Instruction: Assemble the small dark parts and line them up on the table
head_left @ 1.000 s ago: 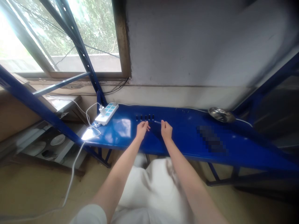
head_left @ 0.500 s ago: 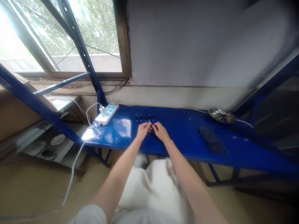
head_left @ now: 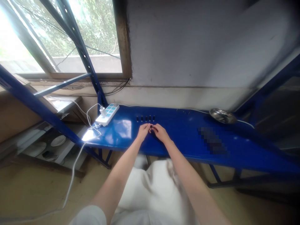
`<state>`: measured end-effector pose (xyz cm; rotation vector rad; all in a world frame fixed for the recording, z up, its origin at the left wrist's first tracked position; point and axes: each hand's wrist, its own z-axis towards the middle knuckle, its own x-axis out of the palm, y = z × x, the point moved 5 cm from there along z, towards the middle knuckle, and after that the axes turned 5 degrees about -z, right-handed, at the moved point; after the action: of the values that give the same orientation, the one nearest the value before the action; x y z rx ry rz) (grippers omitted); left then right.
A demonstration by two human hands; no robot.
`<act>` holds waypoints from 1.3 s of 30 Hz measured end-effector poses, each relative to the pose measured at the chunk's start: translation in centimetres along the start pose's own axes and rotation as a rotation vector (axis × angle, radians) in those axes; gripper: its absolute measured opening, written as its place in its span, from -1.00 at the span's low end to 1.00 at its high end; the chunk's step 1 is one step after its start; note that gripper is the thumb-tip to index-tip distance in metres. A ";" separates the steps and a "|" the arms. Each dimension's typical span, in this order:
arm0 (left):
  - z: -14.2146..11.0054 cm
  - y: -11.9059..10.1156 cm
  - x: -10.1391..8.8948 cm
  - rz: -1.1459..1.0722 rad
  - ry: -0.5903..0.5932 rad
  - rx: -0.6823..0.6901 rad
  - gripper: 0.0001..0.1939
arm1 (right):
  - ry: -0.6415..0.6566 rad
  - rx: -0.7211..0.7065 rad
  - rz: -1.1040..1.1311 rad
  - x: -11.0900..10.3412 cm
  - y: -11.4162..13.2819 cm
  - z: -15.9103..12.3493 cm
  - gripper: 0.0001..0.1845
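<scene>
My left hand and my right hand meet fingertip to fingertip over the blue table. Between them is a small dark piece, mostly covered by the fingers; its kind is too small to make out. The left fingers are pinched around it, and the right thumb and fingers close on it from the other side. Just beyond the hands, several small black cylinders with pale ends stand or lie in a short row; which, I cannot tell.
A white power strip with a plugged-in adapter lies on the left, its cable hanging over the edge. On the right are a shiny metal bowl and a pixelated dark object. Tiny bits lie near the wall.
My right hand has moved left to meet my left hand. The thin clear strip it held out a second ago no longer shows. My left hand stays nearly in place.
</scene>
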<state>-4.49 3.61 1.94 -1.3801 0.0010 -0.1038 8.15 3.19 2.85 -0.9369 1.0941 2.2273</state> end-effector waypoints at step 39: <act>-0.5 -0.2 -0.1 0.089 -0.085 -0.152 -0.78 | -0.164 0.601 -0.248 -5.4 -12.4 4.6 -0.83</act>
<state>-4.65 3.06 2.02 -1.5329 -0.0009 0.0302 18.30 13.27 2.92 -0.5784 1.3706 1.5980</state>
